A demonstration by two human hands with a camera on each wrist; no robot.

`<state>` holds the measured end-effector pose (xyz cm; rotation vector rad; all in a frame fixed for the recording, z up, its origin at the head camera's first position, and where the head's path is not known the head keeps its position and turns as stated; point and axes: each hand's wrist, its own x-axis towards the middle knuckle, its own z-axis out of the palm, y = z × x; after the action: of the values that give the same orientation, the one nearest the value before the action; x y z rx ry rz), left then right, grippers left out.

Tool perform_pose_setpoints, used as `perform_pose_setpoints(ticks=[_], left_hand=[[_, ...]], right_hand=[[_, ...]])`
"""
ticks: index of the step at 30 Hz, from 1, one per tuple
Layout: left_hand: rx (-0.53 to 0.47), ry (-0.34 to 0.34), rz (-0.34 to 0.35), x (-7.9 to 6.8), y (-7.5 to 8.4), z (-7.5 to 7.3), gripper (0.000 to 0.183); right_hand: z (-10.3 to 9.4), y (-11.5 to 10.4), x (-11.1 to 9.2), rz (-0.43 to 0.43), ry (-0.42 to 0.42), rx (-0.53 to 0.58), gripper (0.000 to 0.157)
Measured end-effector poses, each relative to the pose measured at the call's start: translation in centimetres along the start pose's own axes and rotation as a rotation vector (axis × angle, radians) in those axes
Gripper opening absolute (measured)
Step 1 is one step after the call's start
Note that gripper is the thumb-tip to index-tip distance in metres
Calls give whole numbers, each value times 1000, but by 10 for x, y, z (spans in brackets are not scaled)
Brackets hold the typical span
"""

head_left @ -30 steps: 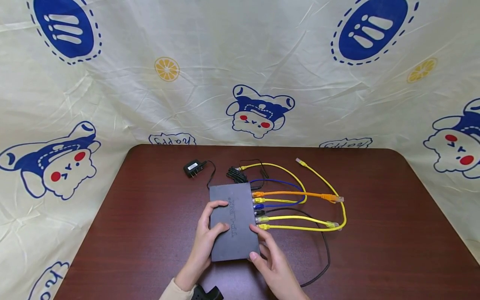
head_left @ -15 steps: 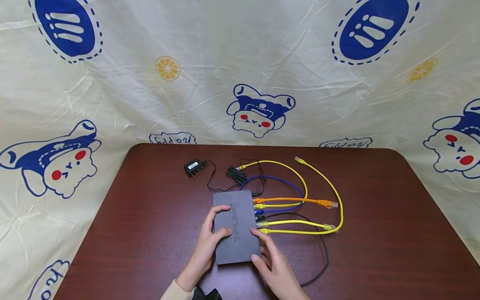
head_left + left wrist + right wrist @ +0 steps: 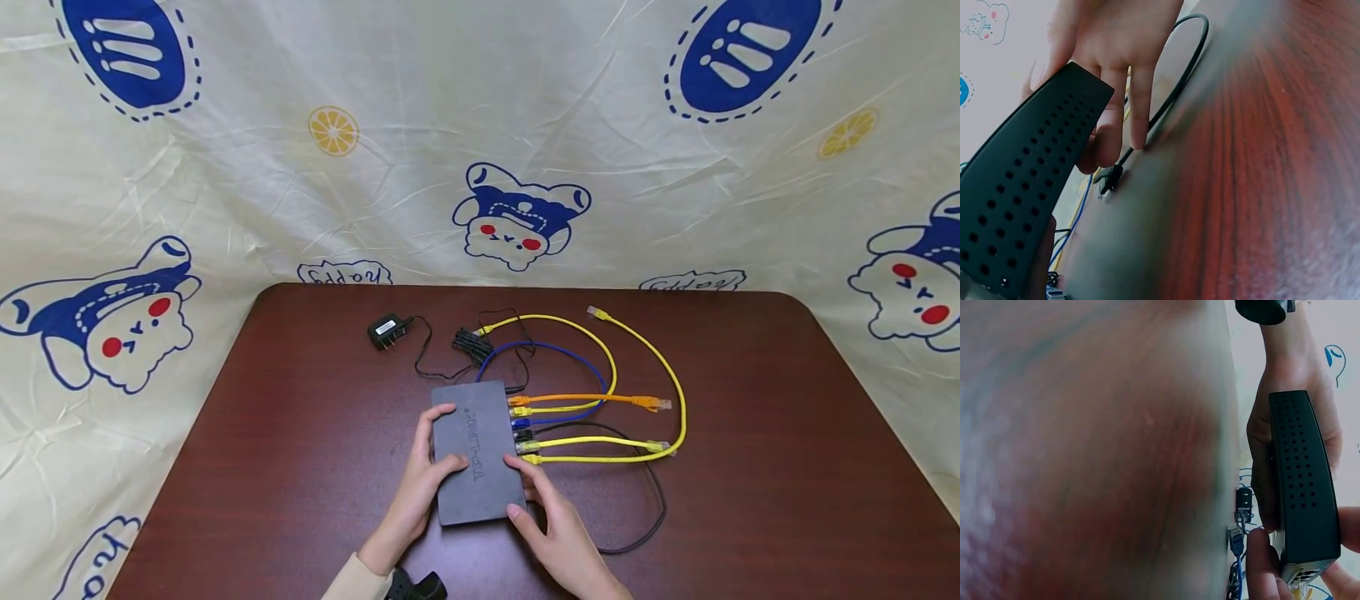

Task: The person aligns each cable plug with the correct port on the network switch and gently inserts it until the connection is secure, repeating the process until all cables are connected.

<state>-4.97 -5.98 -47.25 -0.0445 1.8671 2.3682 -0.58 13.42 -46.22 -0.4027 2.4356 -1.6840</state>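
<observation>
A grey TP-LINK network switch [image 3: 487,429] is held by both hands above the table. On its left side my left hand [image 3: 420,479] grips it, thumb and index finger on the top face. My right hand [image 3: 558,529] pinches the near right edge, thumb and index finger on top, the others lower. Several cables leave the port side: an orange one [image 3: 577,398], a blue one [image 3: 555,345], a black one [image 3: 660,500] and yellow ones [image 3: 600,442]. Both wrist views show the switch's vented end [image 3: 1029,169], the underside of the switch hidden.
Beyond the switch lie a black power adapter [image 3: 387,332] and a bundled black cord [image 3: 472,345]. One yellow cable's loose plug [image 3: 597,312] points to the table's far edge. The brown table [image 3: 750,467] meets a printed white cloth [image 3: 637,200] at the back.
Both hands have shifted the switch slightly to the right and nearer the person. More of the blue cable's loop and the black cord shows behind it. The grips look the same.
</observation>
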Motion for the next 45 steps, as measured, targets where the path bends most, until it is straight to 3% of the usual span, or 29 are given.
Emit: perform_pose_setpoints(ticks=[13, 17, 24, 28, 37, 45], left_hand=[[75, -18, -17, 1, -6, 0, 68], [174, -5, 9, 1, -7, 1, 68], [431, 83, 120, 1, -10, 2, 66], [529, 99, 162, 1, -9, 2, 66], [646, 99, 154, -2, -5, 4, 66], [679, 96, 164, -7, -6, 4, 66]], right_hand=[[-4, 11, 3, -103, 15, -204, 51], [-4, 12, 4, -118, 14, -238, 50], [-5, 13, 4, -108, 9, -265, 52], [-4, 12, 4, -99, 21, -285, 55], [-4, 6, 2, -57, 34, -352, 60], [-3, 4, 1, -52, 34, -379, 59]])
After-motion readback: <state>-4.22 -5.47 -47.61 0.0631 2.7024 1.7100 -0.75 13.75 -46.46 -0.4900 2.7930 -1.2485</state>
